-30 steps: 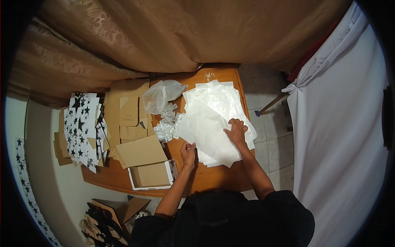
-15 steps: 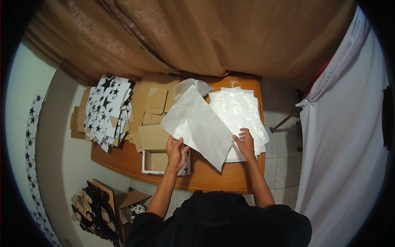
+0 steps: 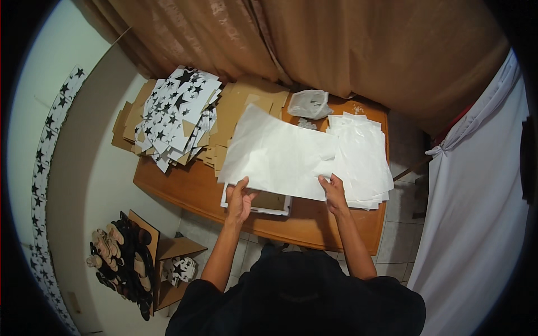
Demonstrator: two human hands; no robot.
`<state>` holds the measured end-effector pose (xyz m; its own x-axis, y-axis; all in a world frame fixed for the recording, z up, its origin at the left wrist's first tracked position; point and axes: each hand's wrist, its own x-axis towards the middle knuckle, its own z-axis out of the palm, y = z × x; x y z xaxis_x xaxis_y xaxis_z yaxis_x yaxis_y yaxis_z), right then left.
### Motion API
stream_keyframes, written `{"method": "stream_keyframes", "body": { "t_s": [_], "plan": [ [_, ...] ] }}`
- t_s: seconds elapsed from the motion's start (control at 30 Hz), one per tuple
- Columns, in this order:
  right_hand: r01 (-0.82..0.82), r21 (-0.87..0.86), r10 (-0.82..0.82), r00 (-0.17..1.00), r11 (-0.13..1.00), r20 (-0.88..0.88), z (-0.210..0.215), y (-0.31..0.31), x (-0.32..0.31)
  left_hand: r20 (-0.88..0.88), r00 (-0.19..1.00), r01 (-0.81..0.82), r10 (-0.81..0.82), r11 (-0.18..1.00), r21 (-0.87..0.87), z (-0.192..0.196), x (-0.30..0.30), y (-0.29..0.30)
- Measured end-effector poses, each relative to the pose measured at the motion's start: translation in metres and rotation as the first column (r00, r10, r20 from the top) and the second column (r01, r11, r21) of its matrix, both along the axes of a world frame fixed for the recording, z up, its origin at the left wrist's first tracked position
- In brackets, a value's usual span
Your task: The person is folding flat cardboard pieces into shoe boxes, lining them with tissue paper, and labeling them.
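Between my hands stretches a sheet of thin white paper (image 3: 280,151), its near edge spread from side to side. My left hand (image 3: 239,203) pinches the near left corner, thumb on top. At the near right corner, my right hand (image 3: 335,194) grips the sheet the same way. Beneath the paper stands an open box (image 3: 283,208) with a white rim and brown inside; the sheet covers much of it. A stack of similar white sheets (image 3: 364,162) lies on the table to the right of my right hand.
On the wooden table (image 3: 185,187) lie flat star-printed white cardboard pieces (image 3: 179,112) and plain brown cardboard (image 3: 241,101). A clear plastic bag (image 3: 310,105) sits at the back. Shoes (image 3: 126,252) and an open carton (image 3: 179,252) are at lower left. A white cloth (image 3: 465,224) hangs at right.
My right hand has taken hold of the sheet's corner. The paper has turned from slanting to spread sideways and now lies over the box. The view has shifted.
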<state>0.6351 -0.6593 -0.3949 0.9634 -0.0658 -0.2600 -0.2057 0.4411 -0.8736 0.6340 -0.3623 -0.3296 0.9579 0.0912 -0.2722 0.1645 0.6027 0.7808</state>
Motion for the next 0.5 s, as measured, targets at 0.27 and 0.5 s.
{"method": "stream_keyframes", "body": {
  "t_s": [0.27, 0.5],
  "plan": [
    [-0.048, -0.255, 0.027, 0.996, 0.966, -0.087, -0.014, 0.068, -0.016, -0.032, 0.996, -0.064, 0.079, 0.942, 0.33, -0.034, 0.005, 0.148],
    [-0.024, -0.588, -0.075, 0.987, 0.809, -0.143, -0.044, 0.106, -0.03, -0.196, 0.967, 0.243, -0.16, 0.805, 0.542, -0.093, 0.023, 0.204]
  ]
}}
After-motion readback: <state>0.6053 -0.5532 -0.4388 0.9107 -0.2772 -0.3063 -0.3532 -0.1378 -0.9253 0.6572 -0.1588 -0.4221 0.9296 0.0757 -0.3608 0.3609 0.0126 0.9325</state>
